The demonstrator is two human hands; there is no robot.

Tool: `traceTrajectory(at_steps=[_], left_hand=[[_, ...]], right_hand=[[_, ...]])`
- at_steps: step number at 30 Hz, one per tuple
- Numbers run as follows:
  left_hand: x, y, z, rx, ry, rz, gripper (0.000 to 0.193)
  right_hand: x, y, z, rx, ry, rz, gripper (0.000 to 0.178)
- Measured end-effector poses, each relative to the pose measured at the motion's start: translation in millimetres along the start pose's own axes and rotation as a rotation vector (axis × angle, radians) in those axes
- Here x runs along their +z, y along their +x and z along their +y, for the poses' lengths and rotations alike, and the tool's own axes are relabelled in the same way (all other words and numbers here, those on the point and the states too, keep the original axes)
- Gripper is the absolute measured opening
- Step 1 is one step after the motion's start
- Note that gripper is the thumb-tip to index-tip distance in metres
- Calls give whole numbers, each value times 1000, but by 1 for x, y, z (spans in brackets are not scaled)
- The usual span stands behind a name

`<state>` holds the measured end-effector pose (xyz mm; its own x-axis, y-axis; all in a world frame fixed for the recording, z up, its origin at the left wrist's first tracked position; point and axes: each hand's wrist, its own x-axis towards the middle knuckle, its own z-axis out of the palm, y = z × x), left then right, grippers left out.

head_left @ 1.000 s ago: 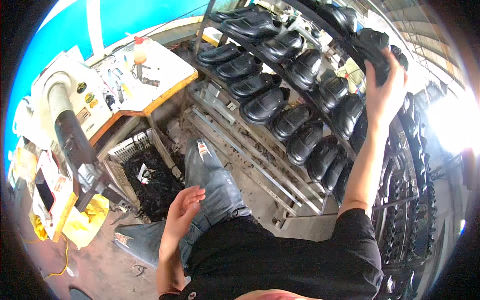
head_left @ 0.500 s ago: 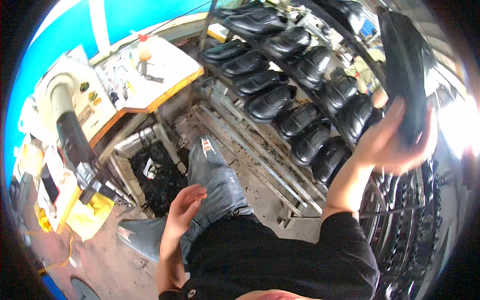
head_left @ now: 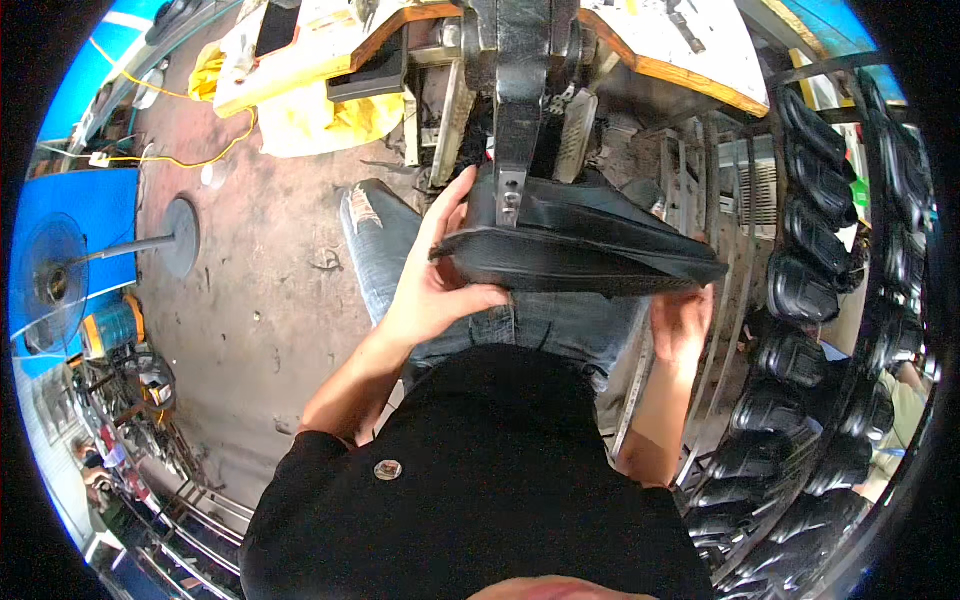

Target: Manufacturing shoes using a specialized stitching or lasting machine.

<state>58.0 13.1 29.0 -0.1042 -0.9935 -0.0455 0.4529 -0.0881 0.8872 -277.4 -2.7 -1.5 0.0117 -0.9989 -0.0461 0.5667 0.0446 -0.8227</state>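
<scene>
A black shoe [head_left: 580, 262] lies sideways between my two hands above my lap, its long edge facing me. My left hand [head_left: 435, 280] grips one end, with the thumb along the near side and the fingers reaching up behind. At the other end, my right hand [head_left: 682, 318] holds it from below, its fingertips partly hidden behind the shoe. The dark machine arm [head_left: 520, 100] comes down from the workbench, and its narrow metal tip overlaps the shoe's far side. Whether the tip touches the shoe or sits inside it, I cannot tell.
A wood-edged white workbench [head_left: 690, 75] spans the far side, with a yellow cloth [head_left: 330, 120] hanging near its left part. Racks of black shoes [head_left: 800, 270] stand close on my right. On the left are a standing fan [head_left: 60, 275] and a yellow cable [head_left: 180, 160].
My view has swung left from the shoe rack to the machine. The shoe came down from the upper right to my lap, and my left hand has taken hold of it too.
</scene>
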Motion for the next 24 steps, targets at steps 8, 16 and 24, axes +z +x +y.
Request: traceTrajectory(at_steps=[8,16,24], left_hand=[[-5,2,26,-130,117,69,122],[-33,2,1,-12,-30,200,130],[-81,-13,25,92,-133,254,101]], right_hand=[[-14,18,-12,-37,-187,97,90],[35,44,-50,-236,-644,-66,89],[101,55,6,-58,-406,-214,92]])
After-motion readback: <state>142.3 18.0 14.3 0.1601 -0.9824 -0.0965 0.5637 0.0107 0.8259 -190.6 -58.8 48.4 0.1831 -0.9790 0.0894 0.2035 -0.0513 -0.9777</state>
